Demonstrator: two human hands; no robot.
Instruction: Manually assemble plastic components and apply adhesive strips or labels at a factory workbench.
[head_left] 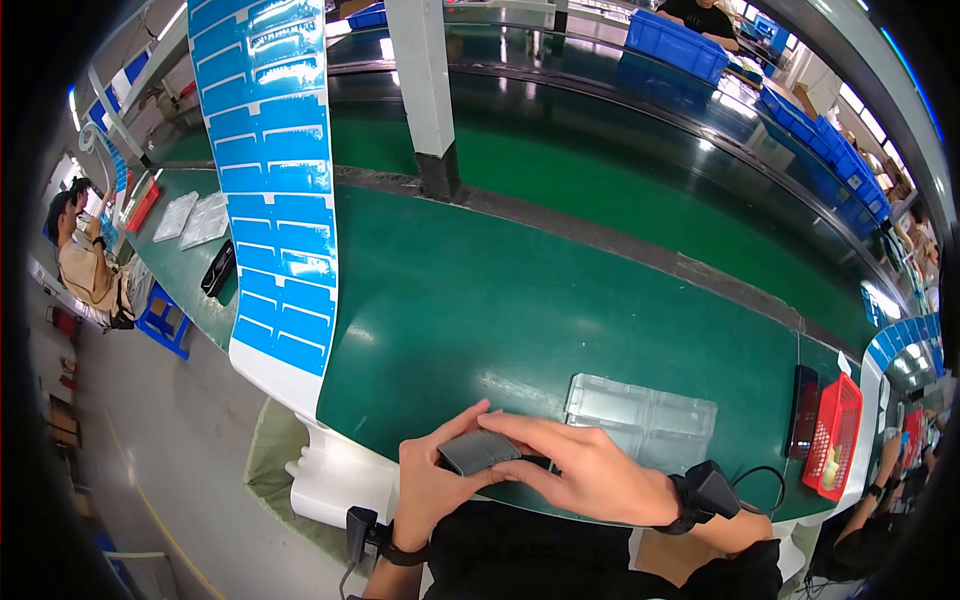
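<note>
A small dark grey, flat rectangular piece [478, 453] is held between my two hands, just above the table's near edge. My left hand [428, 480] grips its left side, thumb below and fingers along the top. From the right, my right hand [575, 462] closes on the other end with bent fingers and thumb, partly covering it. Next to my right hand, a clear plastic tray with compartments [640, 412] lies on the green table [480, 300]. Both wrists wear black straps with small box-shaped devices.
A long blue strip of labels [275, 200] hangs down over the table's left side. Beyond it lie a black case [217, 268] and clear trays [205, 220]. At right are a red basket [833, 437] and a black device [803, 412]. A white post [420, 80] stands behind.
</note>
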